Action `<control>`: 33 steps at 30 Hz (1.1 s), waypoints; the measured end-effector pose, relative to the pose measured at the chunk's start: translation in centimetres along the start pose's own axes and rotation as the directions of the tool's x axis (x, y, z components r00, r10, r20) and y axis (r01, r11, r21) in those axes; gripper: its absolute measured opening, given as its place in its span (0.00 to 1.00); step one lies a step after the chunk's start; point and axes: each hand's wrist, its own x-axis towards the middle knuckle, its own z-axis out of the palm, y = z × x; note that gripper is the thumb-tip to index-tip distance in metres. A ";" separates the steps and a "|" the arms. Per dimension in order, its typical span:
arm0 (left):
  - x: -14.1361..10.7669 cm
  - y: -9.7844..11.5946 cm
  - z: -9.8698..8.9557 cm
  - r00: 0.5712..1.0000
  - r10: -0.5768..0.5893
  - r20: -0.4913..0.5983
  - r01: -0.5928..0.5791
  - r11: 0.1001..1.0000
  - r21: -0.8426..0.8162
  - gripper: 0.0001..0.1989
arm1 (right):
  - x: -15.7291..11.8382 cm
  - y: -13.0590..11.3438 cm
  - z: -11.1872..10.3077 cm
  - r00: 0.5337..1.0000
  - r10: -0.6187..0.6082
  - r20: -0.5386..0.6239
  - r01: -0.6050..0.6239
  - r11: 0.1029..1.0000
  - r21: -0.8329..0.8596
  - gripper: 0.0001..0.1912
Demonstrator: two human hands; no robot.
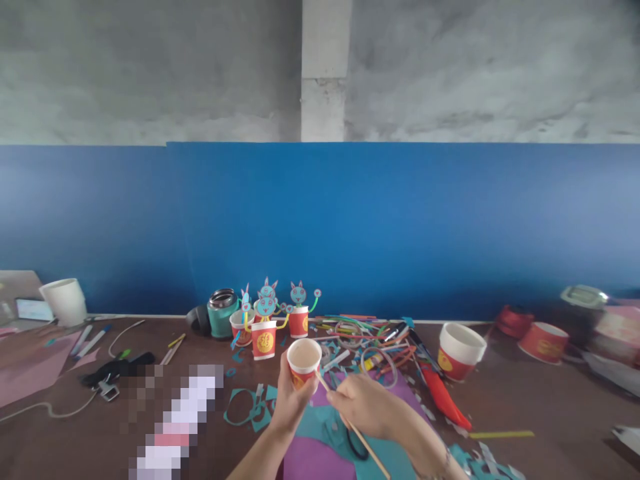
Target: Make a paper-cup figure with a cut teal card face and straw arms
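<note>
My left hand (291,397) is wrapped round a red and white paper cup (304,357), with its open mouth facing up toward me. In my right hand (360,403) is a thin wooden stick (369,450), pinched so that one end reaches the cup's side near my left thumb. Whether its tip pierces the cup I cannot tell. Beneath both hands lie teal paper (320,423) and purple paper (313,460). Part of a dark scissors handle (357,445) shows under the stick.
Behind the hands stand several decorated cups (263,340) with blue cat faces and bent arms, beside a teal thermos (223,313). Pipe cleaners and tape clutter the middle back. Stacked paper cups (461,350) and a red pouch (445,397) are on the right. Teal scraps (245,408) lie left.
</note>
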 end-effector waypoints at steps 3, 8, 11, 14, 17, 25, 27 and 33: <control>0.0 -0.1 0.0 1.000 -0.005 -0.006 0.005 1.000 0.004 0.27 | -0.2 -0.2 -0.2 1.000 0.010 0.007 -0.010 1.000 -0.012 0.26; 0.0 -0.1 0.0 0.999 -0.029 -0.021 0.029 1.000 0.001 0.27 | -0.1 -0.2 0.0 1.000 0.006 0.011 -0.006 1.000 -0.017 0.26; -0.1 0.0 0.0 0.999 -0.038 -0.013 0.038 0.999 -0.009 0.27 | -0.1 -0.2 0.0 1.000 0.004 0.006 -0.004 1.000 -0.021 0.26; -0.1 0.0 0.0 0.999 -0.035 -0.009 0.035 0.999 -0.004 0.27 | -0.2 -0.3 -0.3 1.000 0.010 0.007 -0.010 1.000 -0.002 0.25; -0.1 0.0 0.0 0.999 -0.034 -0.015 0.034 0.999 0.005 0.26 | -0.2 -0.4 -0.4 1.000 0.023 0.015 -0.023 1.000 0.003 0.25; -0.2 0.2 0.0 0.999 -0.036 -0.003 0.036 0.999 -0.015 0.27 | 0.0 -0.4 0.0 0.999 0.038 0.006 -0.038 0.999 0.005 0.26; -0.2 0.2 0.0 0.999 -0.034 0.011 0.034 0.999 -0.022 0.27 | -0.1 -0.4 0.0 0.999 0.036 0.008 -0.036 0.999 0.009 0.26; -0.1 0.1 0.0 0.999 -0.039 -0.006 0.039 0.999 -0.029 0.28 | 0.2 -0.2 0.2 1.000 0.017 0.001 -0.017 1.000 0.018 0.25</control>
